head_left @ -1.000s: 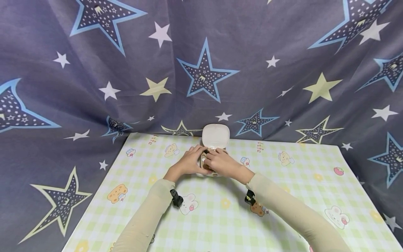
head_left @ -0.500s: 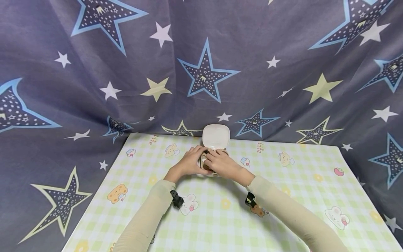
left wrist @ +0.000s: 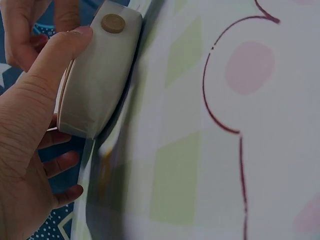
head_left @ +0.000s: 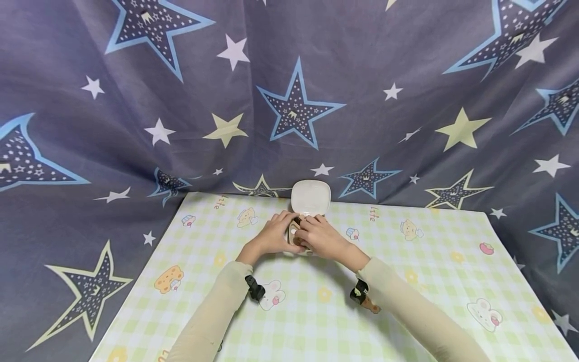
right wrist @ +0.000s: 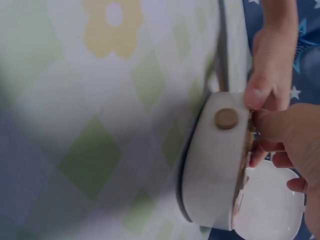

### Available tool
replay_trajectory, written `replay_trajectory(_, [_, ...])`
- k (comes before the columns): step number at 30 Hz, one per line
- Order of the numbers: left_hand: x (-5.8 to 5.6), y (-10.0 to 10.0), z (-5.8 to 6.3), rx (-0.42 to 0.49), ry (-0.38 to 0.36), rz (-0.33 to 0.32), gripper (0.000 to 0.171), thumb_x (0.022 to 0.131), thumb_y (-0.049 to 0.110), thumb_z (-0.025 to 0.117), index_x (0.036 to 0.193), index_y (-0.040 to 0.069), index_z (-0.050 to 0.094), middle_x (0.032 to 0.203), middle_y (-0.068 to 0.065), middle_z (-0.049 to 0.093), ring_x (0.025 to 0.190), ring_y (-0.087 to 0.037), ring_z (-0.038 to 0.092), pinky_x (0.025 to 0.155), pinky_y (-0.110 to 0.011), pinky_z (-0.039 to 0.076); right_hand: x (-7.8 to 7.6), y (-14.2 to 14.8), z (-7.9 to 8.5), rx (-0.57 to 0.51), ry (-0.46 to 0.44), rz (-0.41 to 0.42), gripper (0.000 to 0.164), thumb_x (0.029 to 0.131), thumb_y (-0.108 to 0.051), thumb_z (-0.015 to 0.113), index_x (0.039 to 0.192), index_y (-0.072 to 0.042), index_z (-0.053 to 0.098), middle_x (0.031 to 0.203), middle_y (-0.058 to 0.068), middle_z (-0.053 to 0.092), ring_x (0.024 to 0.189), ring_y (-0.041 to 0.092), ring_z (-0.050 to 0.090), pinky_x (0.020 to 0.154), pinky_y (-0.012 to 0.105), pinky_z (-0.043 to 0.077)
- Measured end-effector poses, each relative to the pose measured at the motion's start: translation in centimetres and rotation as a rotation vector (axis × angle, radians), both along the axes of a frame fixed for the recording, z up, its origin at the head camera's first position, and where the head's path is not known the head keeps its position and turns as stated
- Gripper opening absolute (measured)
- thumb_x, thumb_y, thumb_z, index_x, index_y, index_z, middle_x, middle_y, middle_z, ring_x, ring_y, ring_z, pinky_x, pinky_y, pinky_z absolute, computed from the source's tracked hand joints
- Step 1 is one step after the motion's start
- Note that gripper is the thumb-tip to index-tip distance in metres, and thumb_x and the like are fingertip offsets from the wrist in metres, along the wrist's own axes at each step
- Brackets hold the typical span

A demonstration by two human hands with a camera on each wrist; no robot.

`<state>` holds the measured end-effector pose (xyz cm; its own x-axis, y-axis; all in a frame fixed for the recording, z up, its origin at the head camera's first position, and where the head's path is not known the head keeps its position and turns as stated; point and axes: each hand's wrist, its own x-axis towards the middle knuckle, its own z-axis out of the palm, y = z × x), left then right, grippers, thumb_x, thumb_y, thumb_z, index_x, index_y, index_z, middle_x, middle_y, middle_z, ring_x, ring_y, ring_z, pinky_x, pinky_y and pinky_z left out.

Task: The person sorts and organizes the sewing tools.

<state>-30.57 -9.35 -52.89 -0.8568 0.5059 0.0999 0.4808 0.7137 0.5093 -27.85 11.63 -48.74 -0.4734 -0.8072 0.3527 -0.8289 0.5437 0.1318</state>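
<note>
A small white box [left wrist: 97,75] with rounded corners and a round tan button [right wrist: 226,118] on its front stands near the table's far edge. Its white lid [head_left: 311,197] is raised at the back. My left hand [head_left: 273,235] holds the box at its left side, thumb along the front rim by the button. The fingers of my right hand [head_left: 322,239] are bent over the box's opening. A brown and pale interior [head_left: 294,232] shows between my hands. Whether my right fingers pinch something in there is hidden.
The table [head_left: 289,322] wears a green-checked cloth with cartoon animals. Directly behind its far edge hangs a dark curtain [head_left: 194,161] with stars. A black strapped device [head_left: 255,288] sits on my left wrist and another [head_left: 360,291] on my right.
My right hand has shifted slightly to the right over the box, showing a little more of the interior. My left hand keeps its hold; the lid stays raised.
</note>
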Motion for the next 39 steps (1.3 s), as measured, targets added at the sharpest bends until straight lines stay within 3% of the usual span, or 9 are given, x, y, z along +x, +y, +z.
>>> replay_trajectory(4, [0.0,-0.1,-0.3,0.067,-0.048,0.006,0.107,0.075,0.058,0.084,0.159,0.016,0.033,0.148,-0.008,0.042,0.132,-0.029,0.042,0.108,-0.054,0.040,0.1,0.5,1.3,-0.213,-0.193,-0.010,0.017,0.092,-0.019,0.075,0.107,-0.011,0.076,0.104,0.005,0.071,0.096,0.023,0.061,0.084,0.042,0.046])
replay_trajectory(10, [-0.5,0.0,-0.4,0.336,-0.152,0.076,0.084,0.094,0.047,0.069,0.160,0.015,0.028,0.151,-0.018,0.030,0.139,-0.037,0.035,0.114,-0.059,0.035,-1.0,2.3,3.6,-0.608,-0.471,-0.138,0.021,0.096,-0.018,0.068,0.109,-0.002,0.075,0.098,0.012,0.073,0.087,0.026,0.065,0.081,0.037,0.053])
replay_trajectory(16, [-0.5,0.4,1.8,0.605,-0.312,0.185,0.073,0.104,0.037,0.055,0.162,0.008,0.021,0.157,-0.024,0.027,0.145,-0.044,0.034,0.118,-0.058,0.033,-2.4,4.8,5.3,-1.010,-0.860,-0.352,0.035,0.104,-0.022,0.057,0.125,0.004,0.067,0.116,0.025,0.071,0.096,0.023,0.069,0.086,0.030,0.053])
replay_trajectory(20, [-0.9,0.1,3.3,0.736,-0.482,0.274,0.077,0.105,0.044,0.049,0.162,0.003,0.018,0.163,-0.023,0.030,0.151,-0.040,0.031,0.122,-0.054,0.028,-3.5,6.1,5.7,-1.201,-1.098,-0.480,0.048,0.106,-0.031,0.051,0.137,0.005,0.058,0.110,0.009,0.075,0.095,0.011,0.070,0.087,0.027,0.051])
replay_trajectory(23, [-1.4,-0.3,4.0,0.813,-0.618,0.331,0.078,0.105,0.049,0.045,0.161,0.001,0.020,0.164,-0.022,0.030,0.153,-0.038,0.029,0.124,-0.051,0.026,-4.2,7.0,5.6,-1.248,-1.257,-0.531,0.057,0.107,-0.037,0.046,0.146,0.005,0.048,0.110,0.000,0.072,0.092,0.006,0.068,0.092,0.029,0.049])
replay_trajectory(25, [-1.9,-0.5,4.4,0.860,-0.700,0.354,0.078,0.106,0.050,0.042,0.160,-0.002,0.021,0.163,-0.024,0.031,0.152,-0.038,0.030,0.125,-0.050,0.025,-4.6,7.5,5.4,-1.224,-1.365,-0.536,0.063,0.108,-0.041,0.041,0.153,0.004,0.038,0.125,0.009,0.068,0.097,0.009,0.067,0.098,0.032,0.045])
replay_trajectory(30, [-3.1,-0.7,4.9,0.900,-0.856,0.365,0.080,0.106,0.050,0.036,0.157,-0.010,0.019,0.163,-0.029,0.027,0.153,-0.041,0.026,0.126,-0.050,0.020,-5.8,8.0,5.0,-1.119,-1.633,-0.501,0.071,0.109,-0.046,0.029,0.162,0.000,0.016,0.161,0.029,0.031,0.139,0.036,0.047,0.112,0.041,0.035])
replay_trajectory(33, [-3.7,-0.7,5.2,0.904,-0.936,0.350,0.082,0.106,0.050,0.032,0.157,-0.011,0.015,0.164,-0.031,0.021,0.154,-0.042,0.022,0.127,-0.051,0.016,-6.5,8.0,4.7,-1.089,-1.747,-0.488,0.072,0.110,-0.046,0.026,0.163,0.000,0.010,0.165,0.030,0.020,0.153,0.041,0.026,0.119,0.043,0.028])
replay_trajectory(39, [-4.6,-0.5,5.4,0.919,-1.034,0.314,0.083,0.106,0.052,0.027,0.158,-0.010,0.011,0.165,-0.033,0.016,0.155,-0.042,0.019,0.127,-0.052,0.015,-7.6,8.1,4.4,-1.066,-1.915,-0.412,0.075,0.109,-0.048,0.019,0.162,0.002,0.001,0.166,0.032,0.009,0.156,0.043,0.013,0.127,0.045,0.016])
